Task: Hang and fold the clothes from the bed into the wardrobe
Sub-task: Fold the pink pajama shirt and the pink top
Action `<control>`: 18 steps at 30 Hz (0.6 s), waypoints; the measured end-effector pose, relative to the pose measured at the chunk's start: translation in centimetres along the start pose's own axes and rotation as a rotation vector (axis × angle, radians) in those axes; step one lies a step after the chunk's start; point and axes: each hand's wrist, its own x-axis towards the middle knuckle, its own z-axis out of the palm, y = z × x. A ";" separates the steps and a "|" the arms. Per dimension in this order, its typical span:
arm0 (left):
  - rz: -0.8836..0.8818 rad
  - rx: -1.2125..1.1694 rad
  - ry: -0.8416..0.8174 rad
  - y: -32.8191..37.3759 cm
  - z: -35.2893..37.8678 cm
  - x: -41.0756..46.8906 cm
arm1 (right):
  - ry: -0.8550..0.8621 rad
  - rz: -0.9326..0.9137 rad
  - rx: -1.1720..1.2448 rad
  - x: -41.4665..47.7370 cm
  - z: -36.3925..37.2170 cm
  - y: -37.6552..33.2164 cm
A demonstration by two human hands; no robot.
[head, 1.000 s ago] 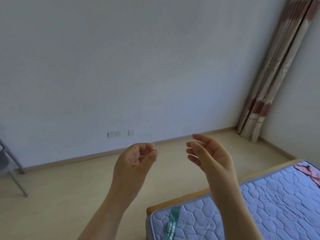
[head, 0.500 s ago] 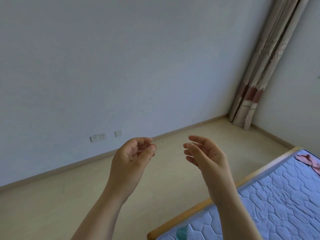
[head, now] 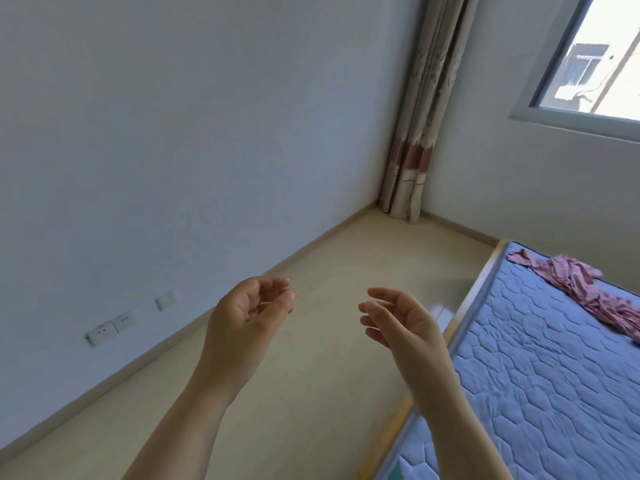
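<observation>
A crumpled pink garment [head: 585,289] lies on the far right part of the bed's blue quilted mattress [head: 540,375]. My left hand [head: 246,317] is raised over the floor, fingers loosely curled, holding nothing. My right hand [head: 401,320] is raised beside it, near the bed's wooden edge [head: 474,296], fingers apart and empty. Both hands are well short of the garment. No wardrobe is in view.
A plain wall with several sockets [head: 110,329] runs along the left. A beige and red curtain [head: 419,133] hangs in the corner, and a window [head: 595,60] is at the upper right. Pale floor [head: 329,375] lies between wall and bed.
The view has swung to the right: the curtain moved toward the middle, the window came into sight, and more of the bed and pink garment shows. My hands keep their raised pose.
</observation>
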 end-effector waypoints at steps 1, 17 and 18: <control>-0.010 -0.007 -0.023 -0.4 0.0 1.1 | 0.024 0.008 -0.016 0.6 0.2 0.3; 0.101 0.155 -0.441 -3.8 8.4 24.3 | 0.437 0.017 -0.085 17.5 -2.8 3.0; 0.103 0.152 -0.451 -3.8 9.0 25.8 | 0.455 0.016 -0.084 18.8 -3.0 3.0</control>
